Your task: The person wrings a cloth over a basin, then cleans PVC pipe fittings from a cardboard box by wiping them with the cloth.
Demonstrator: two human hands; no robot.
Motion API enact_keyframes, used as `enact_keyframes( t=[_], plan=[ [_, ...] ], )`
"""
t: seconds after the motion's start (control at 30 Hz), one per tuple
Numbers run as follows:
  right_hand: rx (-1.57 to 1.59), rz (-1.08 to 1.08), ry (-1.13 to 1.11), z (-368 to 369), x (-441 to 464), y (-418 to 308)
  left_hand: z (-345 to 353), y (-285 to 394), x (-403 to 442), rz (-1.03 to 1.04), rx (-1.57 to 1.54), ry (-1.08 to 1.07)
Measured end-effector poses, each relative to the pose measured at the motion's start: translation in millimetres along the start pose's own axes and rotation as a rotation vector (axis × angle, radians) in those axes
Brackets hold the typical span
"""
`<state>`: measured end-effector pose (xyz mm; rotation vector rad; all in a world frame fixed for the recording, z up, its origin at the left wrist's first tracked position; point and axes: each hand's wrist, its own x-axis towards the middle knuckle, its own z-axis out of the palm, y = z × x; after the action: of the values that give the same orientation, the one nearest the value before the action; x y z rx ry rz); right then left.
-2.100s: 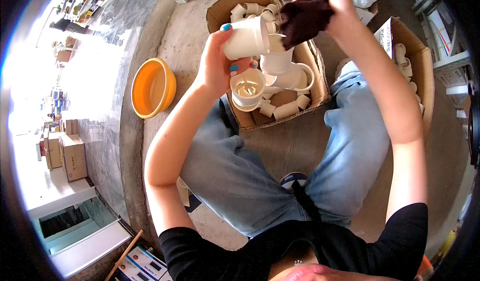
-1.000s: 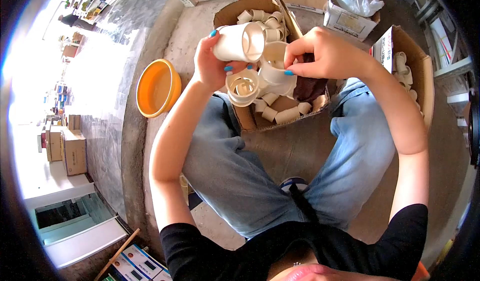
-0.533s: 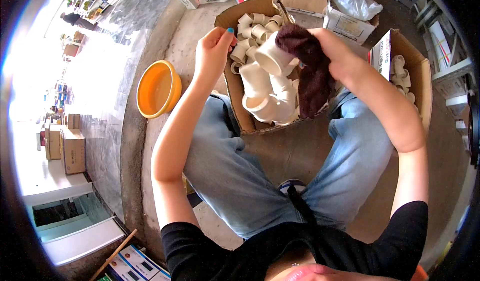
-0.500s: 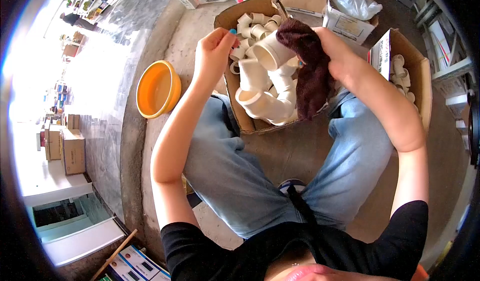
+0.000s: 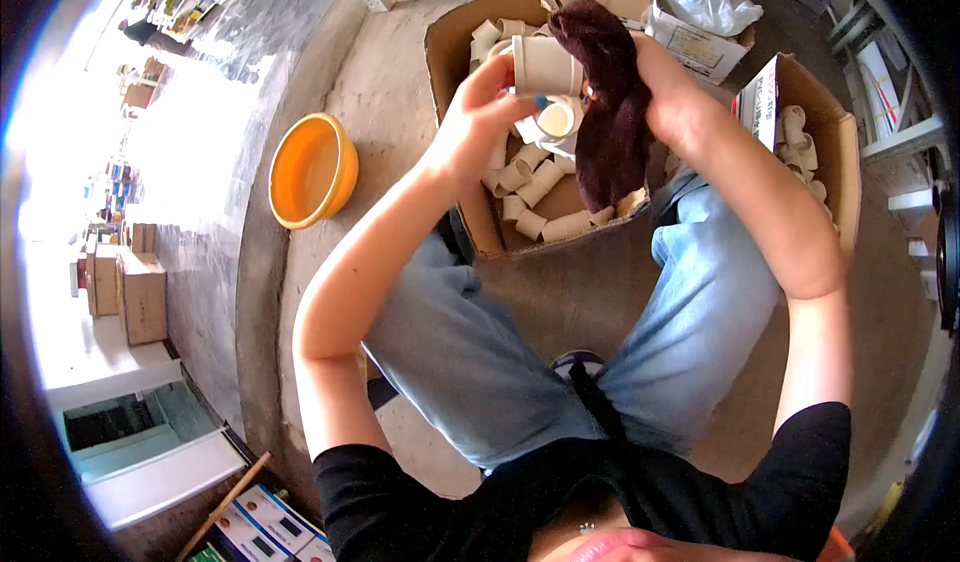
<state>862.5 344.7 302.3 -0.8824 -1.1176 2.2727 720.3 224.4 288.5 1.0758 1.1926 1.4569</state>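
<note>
A large white plastic pipe fitting point(image 5: 548, 65) is held above an open cardboard box point(image 5: 470, 224) between my knees. My left hand point(image 5: 482, 112) is closed on the fitting's left side, its thumb lying along the lower edge. In my right hand point(image 5: 668, 92) is a dark brown cloth point(image 5: 612, 112), pressed to the fitting's right side and hanging down over the box. The right fingertips are mostly hidden behind the cloth. Beneath, several smaller off-white pipe fittings point(image 5: 541, 184) lie loose inside the box.
An orange plastic bowl point(image 5: 341, 198) stands on the floor to the left. At the right is another cardboard box point(image 5: 848, 177) with white fittings. Behind are more cartons, one topped by a white plastic bag point(image 5: 708, 4). A metal shelf point(image 5: 905, 137) borders the right side.
My left hand has moved right from beside the fitting and taken hold of it. The fitting has turned and shifted up, uncovering the small fittings below. The cloth has risen slightly.
</note>
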Motion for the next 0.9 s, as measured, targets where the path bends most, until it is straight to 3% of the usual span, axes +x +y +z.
enact_keyframes(
  t=[0.07, 0.17, 0.27, 0.4, 0.53, 0.73, 0.87, 0.9],
  plan=[
    [-0.015, -0.010, -0.053, 1, -10, -5, -4, 1, 2, 0.025, -0.143, -0.048],
    [-0.027, 0.074, -0.246, -10, -27, -22, -25, -16, -2, -0.074, -0.337, 0.082],
    [-0.135, -0.024, -0.199, -22, -46, -26, -7, 2, -25, -0.167, -0.287, 0.162],
    [-0.166, 0.008, -0.143, -63, -54, -16, 20, 33, -50, -0.288, -0.302, 0.158],
    [-0.164, -0.244, -0.056, -63, -78, -2, 29, 38, -70, -0.250, -0.355, 0.285],
    [-0.415, -0.436, -0.003, -44, -89, 32, 21, 20, -79, -0.197, -0.431, 0.138],
    [-0.623, -0.674, 0.255, 11, -89, -6, 24, 38, -61, -0.159, -0.297, 0.108],
    [-0.638, -0.748, 0.208, 14, -78, -19, 22, 43, -54, -0.164, -0.310, 0.116]
  ],
)
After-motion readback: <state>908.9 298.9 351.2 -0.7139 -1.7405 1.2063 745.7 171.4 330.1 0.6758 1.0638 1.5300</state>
